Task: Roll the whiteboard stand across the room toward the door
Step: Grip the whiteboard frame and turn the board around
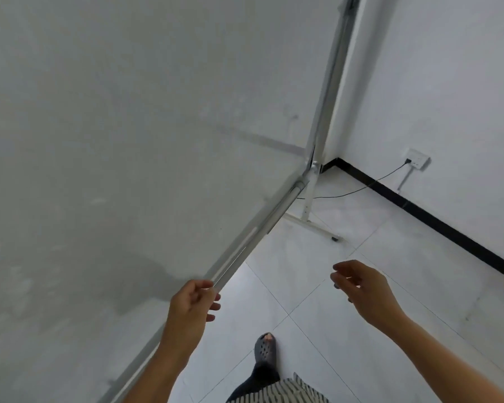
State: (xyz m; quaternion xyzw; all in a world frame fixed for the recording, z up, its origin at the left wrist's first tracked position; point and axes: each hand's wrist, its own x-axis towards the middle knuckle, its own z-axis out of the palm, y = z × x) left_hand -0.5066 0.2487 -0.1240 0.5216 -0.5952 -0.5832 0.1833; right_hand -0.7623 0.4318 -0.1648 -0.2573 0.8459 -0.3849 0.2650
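The whiteboard stand fills the left of the view: a large grey-white board (pixel 122 135) framed in aluminium, with a tray rail (pixel 259 232) along its bottom edge and a white upright leg (pixel 309 196) on a foot bar with a small castor (pixel 335 238). My left hand (pixel 191 303) is at the tray rail, fingers curled loosely around its lower edge. My right hand (pixel 364 289) hovers in the air to the right of the board, fingers apart, touching nothing.
White tiled floor (pixel 346 286) stretches ahead. A white wall with a black skirting strip (pixel 437 221) runs on the right. A black cable (pixel 361 189) leads from a wall socket (pixel 418 158) across the floor behind the stand's leg. My foot in a grey clog (pixel 264 349) is below.
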